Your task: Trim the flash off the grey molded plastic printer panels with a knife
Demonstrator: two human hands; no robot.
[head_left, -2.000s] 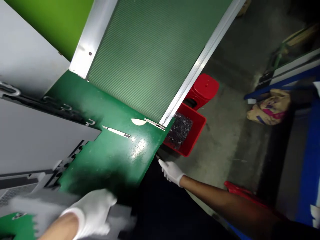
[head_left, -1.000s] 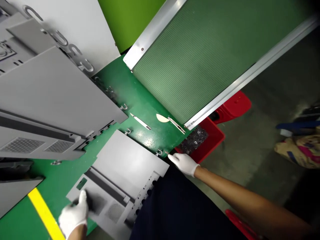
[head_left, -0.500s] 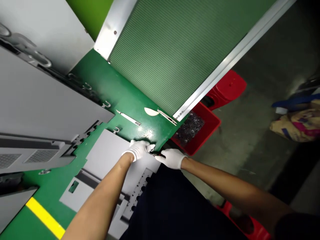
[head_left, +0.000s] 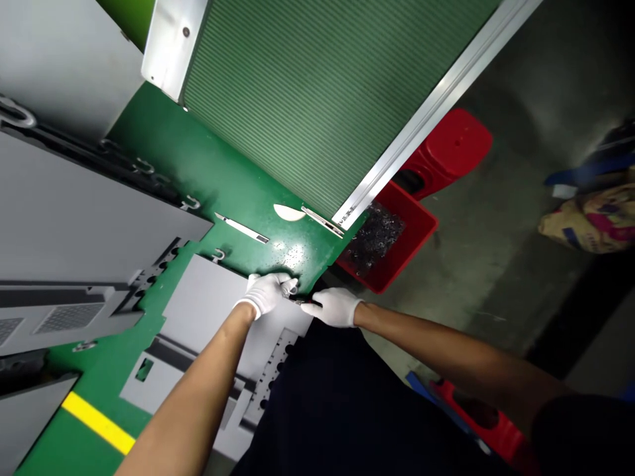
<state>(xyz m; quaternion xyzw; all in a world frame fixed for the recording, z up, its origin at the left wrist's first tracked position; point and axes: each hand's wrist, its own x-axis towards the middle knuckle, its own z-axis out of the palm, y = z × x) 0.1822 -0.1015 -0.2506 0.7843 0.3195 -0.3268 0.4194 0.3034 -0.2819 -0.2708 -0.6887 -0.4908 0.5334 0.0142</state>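
My left hand [head_left: 265, 292], in a white glove, is closed on a small grey hook-shaped part [head_left: 290, 290] above the near grey panel [head_left: 213, 291]. My right hand [head_left: 335, 308], also gloved, is wrapped around small pliers [head_left: 297, 301] with dark jaws and what looks like a red handle. The jaws point left and meet or nearly meet the part; contact is too small to make out. Beyond the hands a white craft knife [head_left: 243, 229] lies on the green tabletop [head_left: 233, 165], near a cream half-round piece [head_left: 288, 212] and slim metal tweezers [head_left: 322, 222].
A ribbed green conveyor belt [head_left: 307, 99] with a metal edge stands ahead. Below its corner, a red bin [head_left: 421, 231] holds dark scraps beside a red stool [head_left: 459, 142]. Large grey panels [head_left: 89, 198] with hook-shaped projections sit at left. Dark specks lie beyond my left hand.
The view has shifted, so the belt and tabletop items appear farther left and higher. Both hands keep their grips, with the pliers still at the hook-shaped part.
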